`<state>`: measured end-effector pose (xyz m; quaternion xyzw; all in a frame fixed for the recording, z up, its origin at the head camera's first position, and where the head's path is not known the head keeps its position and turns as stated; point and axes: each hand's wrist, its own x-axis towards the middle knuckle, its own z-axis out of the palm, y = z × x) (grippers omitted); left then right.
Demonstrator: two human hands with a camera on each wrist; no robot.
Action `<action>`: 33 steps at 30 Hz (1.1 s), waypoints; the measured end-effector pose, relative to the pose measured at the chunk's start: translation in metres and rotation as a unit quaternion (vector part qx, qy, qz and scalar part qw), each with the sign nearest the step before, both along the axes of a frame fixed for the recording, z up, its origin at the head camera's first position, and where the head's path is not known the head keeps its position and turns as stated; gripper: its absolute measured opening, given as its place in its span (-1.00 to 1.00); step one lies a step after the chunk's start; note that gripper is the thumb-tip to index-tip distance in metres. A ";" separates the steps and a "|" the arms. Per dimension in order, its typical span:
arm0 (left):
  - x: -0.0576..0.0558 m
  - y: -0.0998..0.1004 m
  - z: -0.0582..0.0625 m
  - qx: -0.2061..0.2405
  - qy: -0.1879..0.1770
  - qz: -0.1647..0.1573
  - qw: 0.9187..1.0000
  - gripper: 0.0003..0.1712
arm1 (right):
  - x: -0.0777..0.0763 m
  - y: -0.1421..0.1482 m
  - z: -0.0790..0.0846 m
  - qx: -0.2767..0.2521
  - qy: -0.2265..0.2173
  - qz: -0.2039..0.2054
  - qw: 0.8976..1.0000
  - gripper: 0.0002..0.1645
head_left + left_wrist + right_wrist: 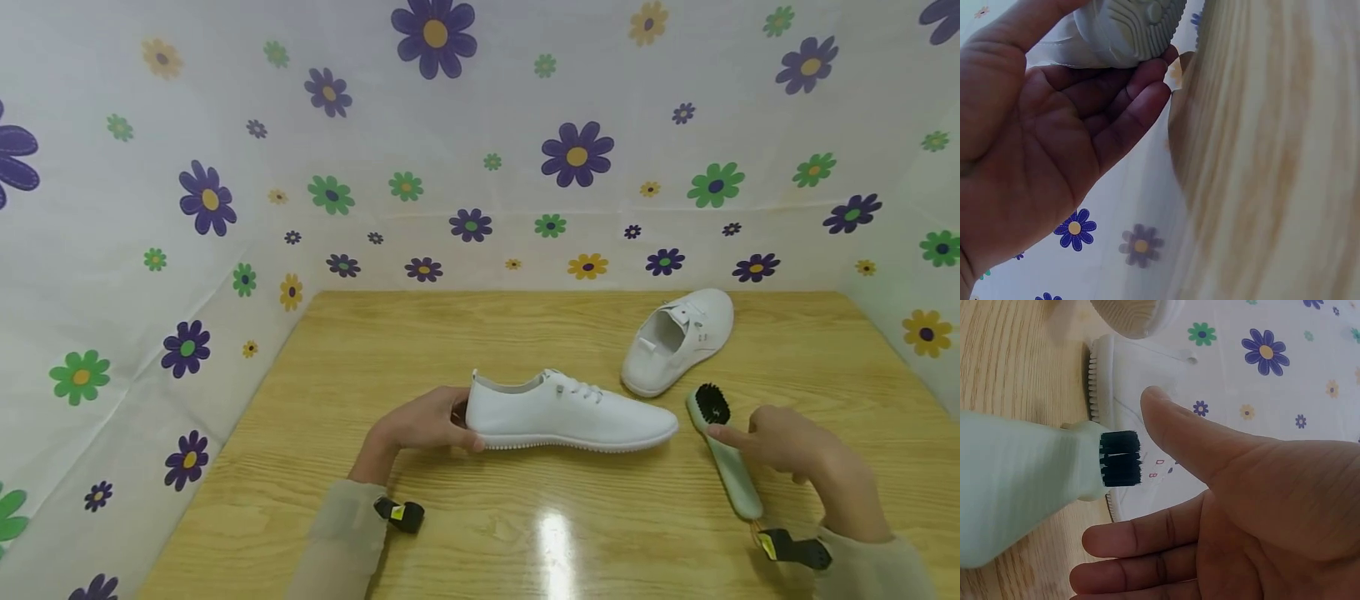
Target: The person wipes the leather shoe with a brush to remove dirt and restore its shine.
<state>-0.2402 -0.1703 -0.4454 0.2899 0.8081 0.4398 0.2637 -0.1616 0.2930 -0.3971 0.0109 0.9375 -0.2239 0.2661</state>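
A white lace-up shoe (562, 415) points its toe to the right, its ridged sole low over the table. My left hand (431, 421) grips it at the heel, thumb on the near side. In the left wrist view, fingers of the left hand (1054, 125) curl at the shoe's heel (1129, 31). A pale green brush (731, 467) lies with its black bristles facing up. Beside and over it is my right hand (795, 450), digits extended. In the right wrist view, the right hand (1229, 512) has its thumb and fingers spread near the brush (1016, 481), not closed round it.
A second white shoe (678, 342) stands on the wooden table (420, 333) behind the brush, toe toward the back right. A white cloth with printed flowers (510, 100) hangs along the back and sides of the table.
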 end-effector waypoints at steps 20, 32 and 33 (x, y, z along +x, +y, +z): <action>0.000 0.004 -0.002 0.033 -0.038 -0.023 0.998 -0.22 | 0.003 -0.004 -0.001 -0.016 0.010 -0.009 1.000 -0.31; 0.001 0.003 0.001 -0.001 -0.018 -0.013 1.000 -0.23 | 0.002 -0.011 -0.006 -0.009 0.046 0.004 0.999 -0.46; 0.001 0.003 0.002 0.000 -0.017 -0.016 1.000 -0.23 | 0.002 -0.011 -0.007 -0.007 0.046 0.004 0.999 -0.47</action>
